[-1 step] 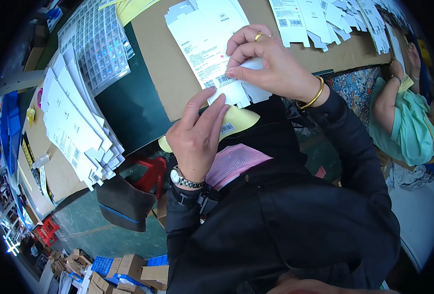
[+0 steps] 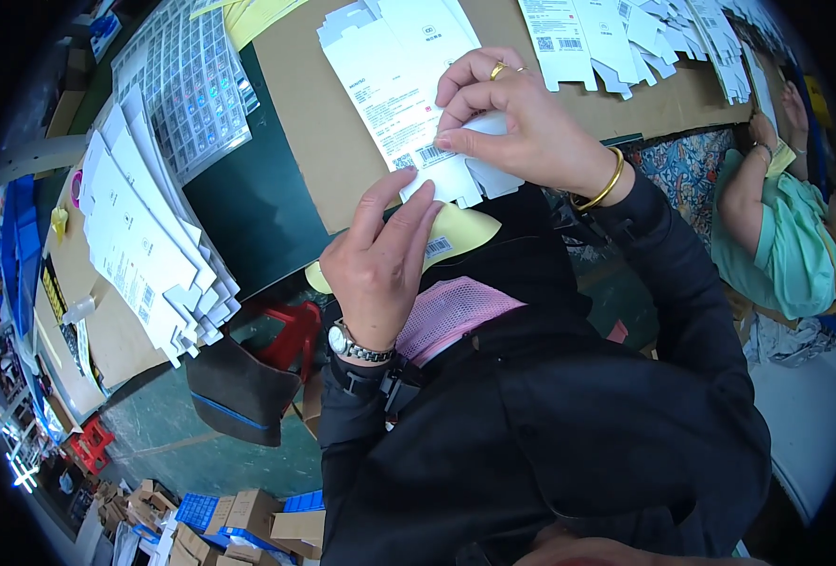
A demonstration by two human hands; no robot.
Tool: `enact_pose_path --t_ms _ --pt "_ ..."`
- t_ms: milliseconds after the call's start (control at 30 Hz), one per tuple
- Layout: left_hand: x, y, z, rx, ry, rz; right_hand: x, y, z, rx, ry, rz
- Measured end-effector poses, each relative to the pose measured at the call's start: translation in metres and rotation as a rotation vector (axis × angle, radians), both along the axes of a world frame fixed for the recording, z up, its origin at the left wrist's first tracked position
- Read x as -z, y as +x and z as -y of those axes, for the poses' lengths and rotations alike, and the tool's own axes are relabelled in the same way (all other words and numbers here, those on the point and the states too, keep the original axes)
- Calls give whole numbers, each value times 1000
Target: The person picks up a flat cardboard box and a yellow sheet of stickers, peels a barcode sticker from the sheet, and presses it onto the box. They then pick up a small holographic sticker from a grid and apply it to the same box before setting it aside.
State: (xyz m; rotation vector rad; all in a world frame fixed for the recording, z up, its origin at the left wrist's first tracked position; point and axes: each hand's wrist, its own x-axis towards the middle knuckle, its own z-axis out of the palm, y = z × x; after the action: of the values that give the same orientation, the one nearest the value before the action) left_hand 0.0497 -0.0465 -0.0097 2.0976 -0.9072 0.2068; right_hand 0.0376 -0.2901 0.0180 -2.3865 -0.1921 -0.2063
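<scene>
Cardboard-topped bench (image 2: 342, 141) w/ carton blanks: right hand (image 2: 522, 127) fingers pinched on blank (image 2: 409, 104), left hand (image 2: 380, 264) fingers together gripping label sheet (image 2: 460, 236); press label flat, square to edge

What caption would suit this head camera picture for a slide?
Right hand presses on a flat white carton blank while the left hand holds a yellow label sheet.

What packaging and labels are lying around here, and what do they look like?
Flat white carton blank: on the brown board, under the right hand, with small dark print.
Yellow backing sheet: by the left hand, carrying a small white barcode sticker.
Stack of white carton blanks: fanned at the left.
Shiny sticker sheets: upper left, silvery grid.
More white blanks: top right.
</scene>
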Motion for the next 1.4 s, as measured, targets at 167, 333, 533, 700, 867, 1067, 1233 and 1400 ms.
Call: enact_pose_path --t_ms 167,333,533,700,867,1067,1233,1400 --pt "1 0 -1 2 2 -1 0 0 -1 3 -12 -5" --pt "1 -1 -1 5 -1 -1 1 -2 -2 15 -28 3" --pt "3 -5 -2 0 -2 -8 4 -5 -5 22 -30 6" --pt "3 -4 0 -1 0 -8 6 -5 -5 40 -44 32" --pt "-2 3 3 1 7 -2 3 -3 -9 66 -105 78" --pt "-4 2 -7 4 -27 -12 -3 1 -27 130 -188 136" --pt "4 -10 -7 -46 -51 26 5 -6 -38 166 -222 214" --pt "1 -18 -11 -37 -33 35 10 -6 -38 226 -226 208"
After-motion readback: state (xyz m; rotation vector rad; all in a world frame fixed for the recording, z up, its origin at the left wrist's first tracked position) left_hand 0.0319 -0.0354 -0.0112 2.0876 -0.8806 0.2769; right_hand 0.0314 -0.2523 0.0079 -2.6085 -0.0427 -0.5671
